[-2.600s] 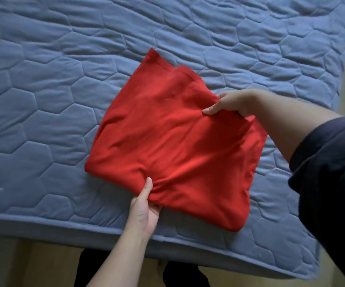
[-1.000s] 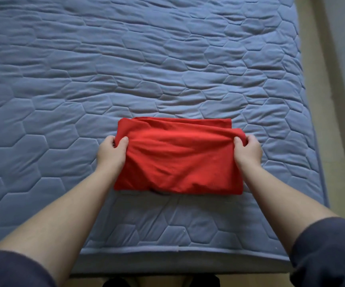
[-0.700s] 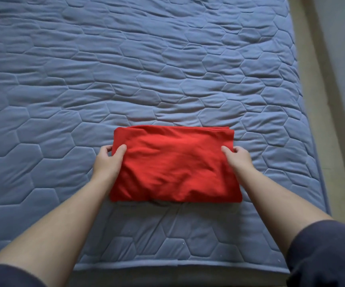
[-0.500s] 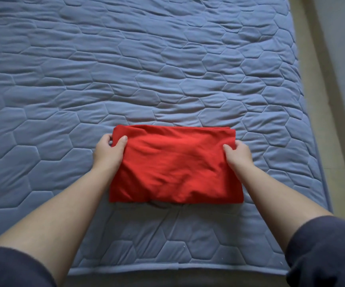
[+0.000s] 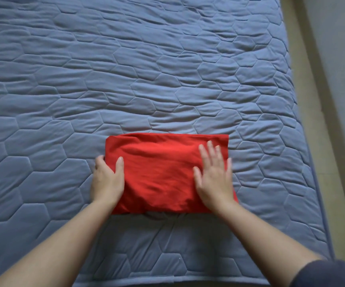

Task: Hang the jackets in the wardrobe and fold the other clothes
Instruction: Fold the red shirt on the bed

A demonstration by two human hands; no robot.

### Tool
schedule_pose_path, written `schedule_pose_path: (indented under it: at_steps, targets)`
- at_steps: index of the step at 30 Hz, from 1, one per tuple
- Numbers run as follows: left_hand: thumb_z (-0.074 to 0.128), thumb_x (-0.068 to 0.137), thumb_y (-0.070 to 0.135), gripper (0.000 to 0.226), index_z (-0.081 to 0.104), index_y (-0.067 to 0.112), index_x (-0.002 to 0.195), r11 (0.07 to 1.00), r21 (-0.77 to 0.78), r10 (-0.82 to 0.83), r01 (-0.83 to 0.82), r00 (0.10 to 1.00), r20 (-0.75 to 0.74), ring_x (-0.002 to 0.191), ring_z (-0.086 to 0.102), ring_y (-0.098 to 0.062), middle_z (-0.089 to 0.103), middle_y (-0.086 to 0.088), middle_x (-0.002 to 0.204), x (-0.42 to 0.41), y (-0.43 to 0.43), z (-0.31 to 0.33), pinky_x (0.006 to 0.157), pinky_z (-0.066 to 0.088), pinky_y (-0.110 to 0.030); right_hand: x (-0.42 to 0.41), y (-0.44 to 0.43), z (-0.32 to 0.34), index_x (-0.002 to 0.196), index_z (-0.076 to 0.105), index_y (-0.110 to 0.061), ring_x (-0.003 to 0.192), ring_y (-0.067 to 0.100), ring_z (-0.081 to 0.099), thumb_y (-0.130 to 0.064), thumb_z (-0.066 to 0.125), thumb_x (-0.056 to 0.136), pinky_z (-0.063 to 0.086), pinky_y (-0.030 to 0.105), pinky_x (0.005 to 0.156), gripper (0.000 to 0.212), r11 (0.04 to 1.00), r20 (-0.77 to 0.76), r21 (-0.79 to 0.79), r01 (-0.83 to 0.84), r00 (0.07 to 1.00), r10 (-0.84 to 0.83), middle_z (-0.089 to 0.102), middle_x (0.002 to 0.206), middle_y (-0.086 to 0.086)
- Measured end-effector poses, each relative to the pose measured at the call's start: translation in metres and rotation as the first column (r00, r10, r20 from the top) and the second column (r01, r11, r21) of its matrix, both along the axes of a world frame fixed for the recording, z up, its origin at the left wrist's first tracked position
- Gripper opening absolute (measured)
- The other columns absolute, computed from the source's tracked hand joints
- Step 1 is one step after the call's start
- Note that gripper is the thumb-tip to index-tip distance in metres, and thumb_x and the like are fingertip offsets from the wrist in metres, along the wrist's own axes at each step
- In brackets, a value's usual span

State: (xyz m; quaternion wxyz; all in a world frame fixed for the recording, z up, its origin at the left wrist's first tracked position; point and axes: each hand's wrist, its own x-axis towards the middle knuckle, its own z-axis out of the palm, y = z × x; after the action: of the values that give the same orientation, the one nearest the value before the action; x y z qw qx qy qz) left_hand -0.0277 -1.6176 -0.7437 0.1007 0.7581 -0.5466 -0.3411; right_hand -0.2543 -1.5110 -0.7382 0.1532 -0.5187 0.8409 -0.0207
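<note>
On the bed [image 5: 167, 79] lay a folded red cloth [image 5: 161, 172]. The left hand [image 5: 107, 179] held its left edge; the right hand [image 5: 215, 177] lay flat on top, fingers spread.

Red garment [image 5: 163, 172]; blue mattress cover [image 5: 126, 79], hexagon quilting; navy sleeve [image 5: 328, 274]; beige floor [image 5: 312, 79].
</note>
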Motion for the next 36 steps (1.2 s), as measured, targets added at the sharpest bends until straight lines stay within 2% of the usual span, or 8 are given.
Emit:
schedule_pose_path:
  at_steps: [6,12,18,20,23,29,32,36]
  targets:
    - [0.033,0.095,0.056,0.053,0.045,0.005,0.104,0.999,0.044,-0.037,0.030,0.982,0.183,0.103,0.056,-0.046,0.059,-0.031,0.111,0.008,0.007,-0.026,0.078,0.041,-0.046,0.070,-0.020,-0.035,0.149,0.027,-0.035,0.148,0.027,0.013,-0.051,0.032,0.091,0.008,0.061,0.113,0.060,0.944,0.012,-0.034,-0.328,0.944,0.329,0.016,0.160,-0.002]
    - [0.032,0.095,0.057,0.054,0.049,0.007,0.105,0.998,-0.042,-0.036,0.048,0.966,0.255,0.095,0.059,-0.048,0.063,-0.030,0.101,0.012,0.011,-0.053,0.066,0.034,-0.042,0.031,-0.004,-0.067,0.150,0.023,-0.038,0.147,0.024,0.019,-0.053,0.034,0.090,0.014,0.058,0.114,0.063,0.976,-0.075,0.070,-0.206,0.975,0.211,0.019,0.159,-0.002]
    - [0.051,0.088,0.060,0.055,0.057,0.010,0.067,0.991,0.033,0.134,-0.131,0.982,-0.135,0.081,0.061,-0.036,0.060,-0.006,0.066,0.041,0.017,-0.034,0.064,0.037,-0.036,0.002,-0.004,-0.033,0.153,0.005,-0.029,0.149,0.020,-0.001,-0.050,0.036,0.095,0.004,0.056,0.116,0.069,0.980,-0.069,0.184,-0.074,0.994,0.088,0.000,0.162,0.000]
    - [0.054,0.085,0.063,0.056,0.062,0.011,0.066,0.900,0.221,0.429,-0.377,0.857,-0.286,0.072,0.066,-0.033,0.065,-0.007,0.062,0.052,0.046,-0.027,0.062,0.049,-0.035,0.004,-0.027,-0.013,0.153,0.011,-0.026,0.149,0.019,0.000,-0.043,0.046,0.092,0.002,0.055,0.116,0.073,0.984,0.007,0.083,-0.157,0.988,0.157,0.003,0.162,-0.001]
    - [0.059,0.082,0.056,0.043,0.064,0.013,0.088,0.617,0.607,0.787,-0.500,0.410,-0.462,0.067,0.072,-0.021,0.073,-0.010,0.075,0.041,0.102,-0.017,0.054,0.055,-0.029,0.016,-0.078,0.005,0.152,0.016,-0.025,0.148,0.016,0.009,-0.044,0.051,0.091,0.004,0.055,0.116,0.073,0.953,0.162,0.112,-0.281,0.952,0.261,0.017,0.160,-0.002]
    - [0.066,0.074,0.042,0.038,0.064,0.020,0.106,0.447,0.815,0.870,-0.368,-0.032,-0.492,0.086,0.065,-0.020,0.070,-0.005,0.099,-0.038,0.106,-0.015,0.068,0.051,-0.034,0.022,-0.158,0.003,0.140,0.041,-0.025,0.127,0.022,0.047,-0.057,0.067,0.078,0.034,0.038,0.105,0.074,0.838,0.345,0.365,-0.406,0.895,0.284,0.049,0.141,0.002]
    - [0.073,0.065,0.040,0.045,0.068,0.017,0.104,0.454,0.812,0.856,-0.366,-0.073,-0.512,0.082,0.069,-0.017,0.074,-0.003,0.097,-0.042,0.078,-0.006,0.068,0.054,-0.031,0.015,-0.164,0.011,0.112,0.065,-0.016,0.096,0.021,0.066,-0.046,0.071,0.081,0.052,0.032,0.086,0.043,0.825,0.546,0.445,-0.347,0.836,0.057,0.068,0.112,0.006]
    - [0.074,0.076,0.026,0.030,0.069,0.011,0.101,0.612,0.687,0.778,-0.391,0.142,-0.612,0.082,0.070,-0.018,0.074,-0.006,0.098,-0.018,0.040,0.032,0.074,0.055,-0.032,-0.005,-0.166,0.052,0.091,0.069,-0.017,0.061,0.011,0.067,-0.020,0.070,0.083,0.056,0.023,0.062,0.008,0.896,0.731,0.414,-0.162,0.646,-0.222,0.072,0.079,0.002]
